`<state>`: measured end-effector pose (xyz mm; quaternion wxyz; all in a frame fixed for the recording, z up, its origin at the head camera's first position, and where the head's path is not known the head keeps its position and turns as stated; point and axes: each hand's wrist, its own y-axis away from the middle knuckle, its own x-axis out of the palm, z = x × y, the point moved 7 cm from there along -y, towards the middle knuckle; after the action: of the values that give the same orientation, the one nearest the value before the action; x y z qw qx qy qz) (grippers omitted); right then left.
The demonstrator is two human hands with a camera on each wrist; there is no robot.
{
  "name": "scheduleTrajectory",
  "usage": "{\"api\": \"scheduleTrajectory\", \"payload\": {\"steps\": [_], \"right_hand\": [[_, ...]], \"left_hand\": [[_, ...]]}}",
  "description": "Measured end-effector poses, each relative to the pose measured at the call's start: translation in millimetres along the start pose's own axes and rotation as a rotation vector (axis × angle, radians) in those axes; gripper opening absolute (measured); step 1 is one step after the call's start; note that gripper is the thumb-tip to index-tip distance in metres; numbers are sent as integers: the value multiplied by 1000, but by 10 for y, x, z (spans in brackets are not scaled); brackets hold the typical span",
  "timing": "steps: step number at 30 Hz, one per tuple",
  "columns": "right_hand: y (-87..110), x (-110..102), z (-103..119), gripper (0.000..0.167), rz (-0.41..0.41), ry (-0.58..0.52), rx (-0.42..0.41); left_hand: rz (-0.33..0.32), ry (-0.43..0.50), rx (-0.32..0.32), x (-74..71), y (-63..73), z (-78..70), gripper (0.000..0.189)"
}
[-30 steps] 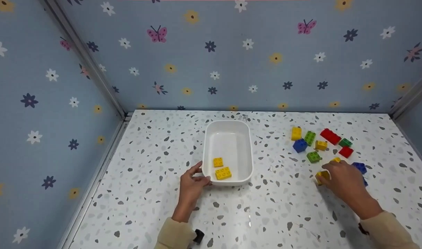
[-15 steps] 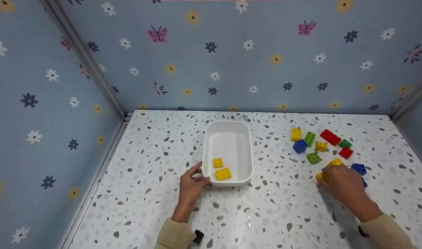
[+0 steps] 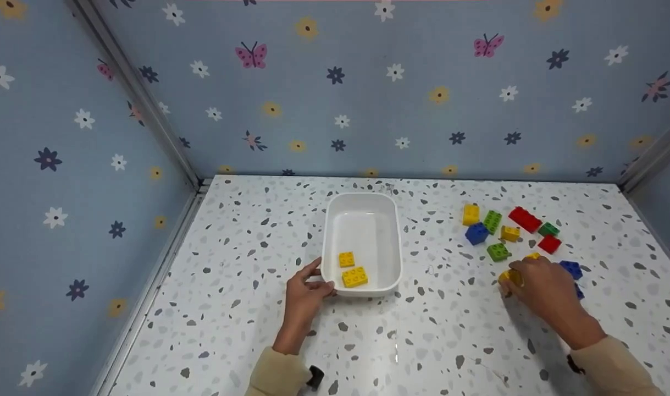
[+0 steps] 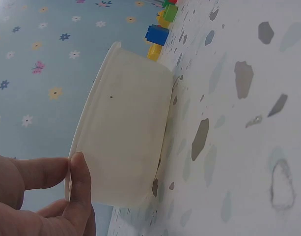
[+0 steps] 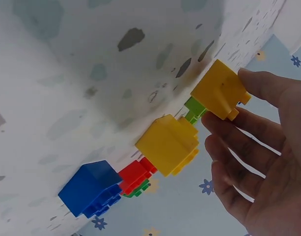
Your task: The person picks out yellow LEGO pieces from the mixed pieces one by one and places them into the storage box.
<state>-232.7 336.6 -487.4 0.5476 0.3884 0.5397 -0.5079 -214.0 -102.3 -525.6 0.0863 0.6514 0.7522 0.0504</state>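
Note:
A white plastic tub (image 3: 365, 234) stands in the middle of the table with two yellow toy bricks (image 3: 354, 276) inside. My left hand (image 3: 304, 297) pinches its near left rim between thumb and fingers; the left wrist view shows the tub's outer wall (image 4: 128, 123) beyond the fingertips. On the right, my right hand (image 3: 549, 291) pinches a yellow building brick (image 5: 221, 89) between thumb and fingers, low over the table. Another yellow brick (image 5: 167, 145) lies just beyond those fingers, mostly hidden by the hand in the head view.
Loose bricks lie around the right hand: a red one (image 3: 525, 219), blue ones (image 3: 476, 233), green ones (image 3: 498, 251) and further yellow ones (image 3: 471, 214). A flowered wall (image 3: 367, 110) closes off the back, another (image 3: 65, 220) the left side.
The right hand's fingers shift slightly on the yellow brick, which has moved up a little in the head view. My left hand and the tub stay put.

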Motion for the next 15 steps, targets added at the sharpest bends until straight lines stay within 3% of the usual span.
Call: {"api": "scheduleTrajectory", "payload": {"steps": [15], "right_hand": [[-123,-100,130,27,-25,14,-57]], "left_hand": [[-26,-14,-19,1,-34,27,62]]}}
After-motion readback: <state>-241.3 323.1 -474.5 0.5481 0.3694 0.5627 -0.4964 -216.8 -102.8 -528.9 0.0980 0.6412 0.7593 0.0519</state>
